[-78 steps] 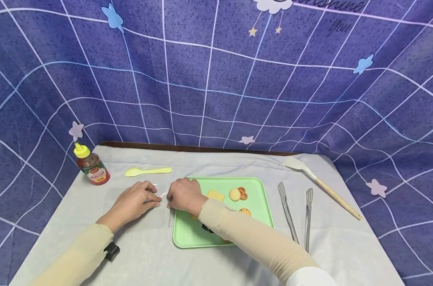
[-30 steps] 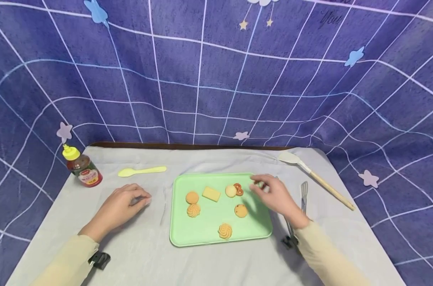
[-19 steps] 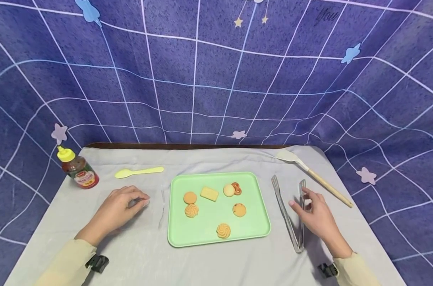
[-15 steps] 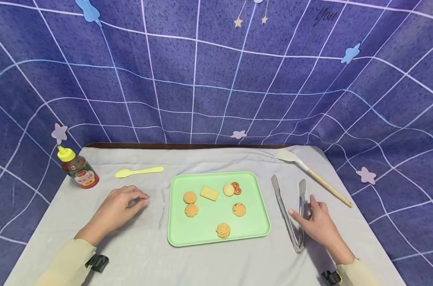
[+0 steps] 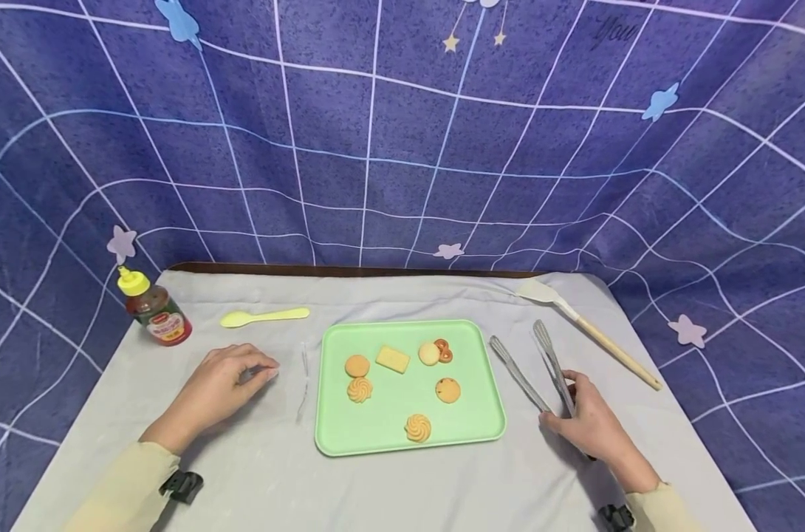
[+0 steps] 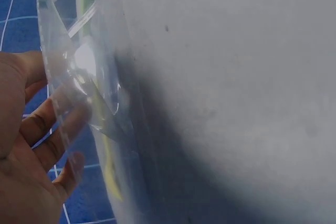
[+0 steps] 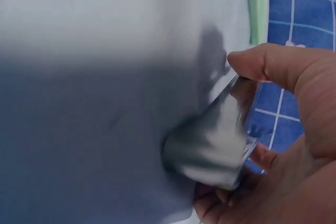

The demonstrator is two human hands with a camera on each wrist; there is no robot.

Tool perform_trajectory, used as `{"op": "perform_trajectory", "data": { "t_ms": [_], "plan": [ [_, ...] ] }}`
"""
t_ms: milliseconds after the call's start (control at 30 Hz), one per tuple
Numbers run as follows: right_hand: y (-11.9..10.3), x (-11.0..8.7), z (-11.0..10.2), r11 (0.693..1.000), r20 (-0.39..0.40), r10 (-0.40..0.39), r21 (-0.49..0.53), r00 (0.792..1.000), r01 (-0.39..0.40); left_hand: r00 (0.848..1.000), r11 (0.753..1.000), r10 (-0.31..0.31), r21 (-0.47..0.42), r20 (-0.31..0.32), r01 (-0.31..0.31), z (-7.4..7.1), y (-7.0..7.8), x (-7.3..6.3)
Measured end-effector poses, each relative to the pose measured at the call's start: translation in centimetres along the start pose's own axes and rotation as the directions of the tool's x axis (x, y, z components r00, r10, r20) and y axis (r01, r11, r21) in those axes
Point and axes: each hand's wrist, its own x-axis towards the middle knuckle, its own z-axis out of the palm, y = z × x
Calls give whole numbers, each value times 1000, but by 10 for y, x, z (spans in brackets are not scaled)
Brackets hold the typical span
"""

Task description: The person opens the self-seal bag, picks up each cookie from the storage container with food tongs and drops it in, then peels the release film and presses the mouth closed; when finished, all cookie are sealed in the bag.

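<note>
Clear plastic film, which looks like a bag, stands up from the cloth in the left wrist view. My left hand holds its edge, with several fingers showing through the film. On the right, metal tongs are gripped in my right hand, thumb on one arm and fingers on the other. Their two slotted ends are spread apart and point toward the back. Between my hands lies a green tray bearing several biscuits, among them a rectangular biscuit, a swirl biscuit and a small pretzel.
A sauce bottle with a yellow cap stands at the back left, beside a yellow spoon. At the back right lies a spatula with a wooden handle. A blue patterned curtain hangs behind the cloth-covered table.
My right hand has gone from over the tray to the tongs and taken hold of them; their angle has shifted. My left hand stays at the clear film.
</note>
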Motion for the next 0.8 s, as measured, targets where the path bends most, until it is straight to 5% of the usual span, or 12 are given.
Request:
{"op": "perform_trajectory", "data": {
  "t_ms": [800],
  "plan": [
    [13, 3, 0, 993, -76, -84, -90, 994, 77, 1000, 1000, -8, -4, -6, 8, 1, -2, 1]
  ]
}}
